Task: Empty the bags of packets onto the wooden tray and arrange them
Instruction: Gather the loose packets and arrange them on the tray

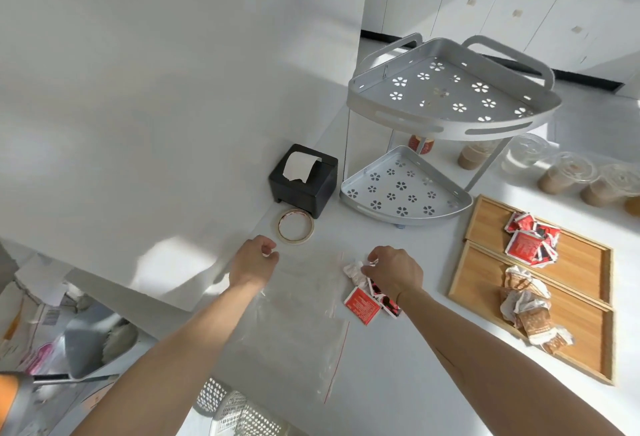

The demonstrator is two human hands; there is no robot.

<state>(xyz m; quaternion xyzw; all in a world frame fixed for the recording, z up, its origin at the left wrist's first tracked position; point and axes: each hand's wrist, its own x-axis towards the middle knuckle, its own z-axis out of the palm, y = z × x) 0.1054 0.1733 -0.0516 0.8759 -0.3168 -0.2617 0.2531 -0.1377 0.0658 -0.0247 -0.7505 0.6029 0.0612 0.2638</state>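
Note:
A clear plastic zip bag (304, 290) lies flat on the white counter between my hands. My left hand (254, 262) pinches its far left corner. My right hand (393, 271) pinches the bag's far right edge, right above a small pile of red and white packets (362, 304) on the counter. A second clear bag (294, 349) with a red seal line lies nearer to me. The wooden tray (588, 325) at the right has two compartments: red packets (530, 243) in the far one, brown and white packets (526, 307) in the near one.
A black tissue box (304, 181) and a tape roll (295, 227) sit by the wall. A two-tier metal corner rack (408, 190) stands behind the bags. Lidded plastic cups (568, 176) line the far right. A white perforated basket (239, 415) is at the counter's near edge.

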